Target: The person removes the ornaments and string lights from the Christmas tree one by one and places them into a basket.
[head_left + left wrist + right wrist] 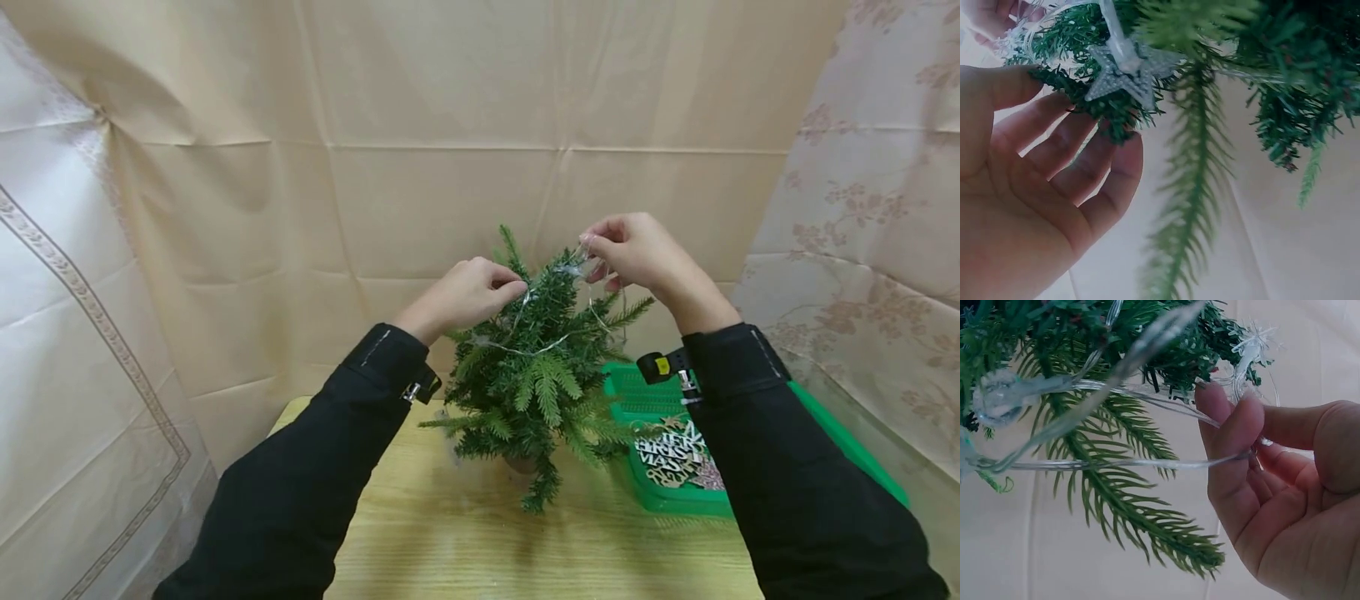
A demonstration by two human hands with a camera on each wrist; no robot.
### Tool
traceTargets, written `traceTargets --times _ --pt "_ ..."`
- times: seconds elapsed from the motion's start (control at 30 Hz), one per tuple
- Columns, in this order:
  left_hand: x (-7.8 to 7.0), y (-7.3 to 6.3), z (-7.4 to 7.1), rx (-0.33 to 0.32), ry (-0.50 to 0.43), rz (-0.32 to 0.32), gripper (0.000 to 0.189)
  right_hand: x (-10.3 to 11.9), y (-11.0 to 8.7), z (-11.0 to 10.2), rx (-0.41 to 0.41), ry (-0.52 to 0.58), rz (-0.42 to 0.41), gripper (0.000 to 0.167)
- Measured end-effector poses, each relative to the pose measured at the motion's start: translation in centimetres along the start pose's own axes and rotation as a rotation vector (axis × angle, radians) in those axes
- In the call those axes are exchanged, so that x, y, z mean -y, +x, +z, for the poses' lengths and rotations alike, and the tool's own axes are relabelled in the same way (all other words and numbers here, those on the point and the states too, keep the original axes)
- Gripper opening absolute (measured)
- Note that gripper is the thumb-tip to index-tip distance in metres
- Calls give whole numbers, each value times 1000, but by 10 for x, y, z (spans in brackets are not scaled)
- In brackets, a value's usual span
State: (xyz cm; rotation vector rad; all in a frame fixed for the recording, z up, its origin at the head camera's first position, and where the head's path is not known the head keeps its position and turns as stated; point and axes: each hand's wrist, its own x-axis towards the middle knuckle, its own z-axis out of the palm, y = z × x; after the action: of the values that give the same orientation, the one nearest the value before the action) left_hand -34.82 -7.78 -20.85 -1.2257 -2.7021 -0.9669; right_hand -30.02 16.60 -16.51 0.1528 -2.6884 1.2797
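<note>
A small artificial Christmas tree (551,392) stands on the table, with a clear-wired string of lights (1110,464) looped round its upper part. At the upper left of the tree, my left hand (468,292) holds a branch tip (1119,125) between thumb and curled fingers. Just beside those fingers hangs a clear star light (1125,78). My right hand (637,254), near the treetop on the right, pinches the light string's wire. Close to its fingertips is a clear snowflake light (1252,347), and a round clear light (1000,400) hangs farther along.
A green plastic basket (675,503) sits to the right of the tree, partly behind my right sleeve. White and tan cut-out letter ornaments (667,454) lie inside it. The wooden table (525,554) is backed by a beige cloth (442,200), with patterned cloths on both sides.
</note>
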Motion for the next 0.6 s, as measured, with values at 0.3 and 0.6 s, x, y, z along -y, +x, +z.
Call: traceTargets --times 0.3,0.6 --pt "-14 18 5 143 194 -51 23 -3 9 -1 20 43 53 38" --pt "-18 23 11 105 219 -125 27 -10 16 0 17 -45 66 39"
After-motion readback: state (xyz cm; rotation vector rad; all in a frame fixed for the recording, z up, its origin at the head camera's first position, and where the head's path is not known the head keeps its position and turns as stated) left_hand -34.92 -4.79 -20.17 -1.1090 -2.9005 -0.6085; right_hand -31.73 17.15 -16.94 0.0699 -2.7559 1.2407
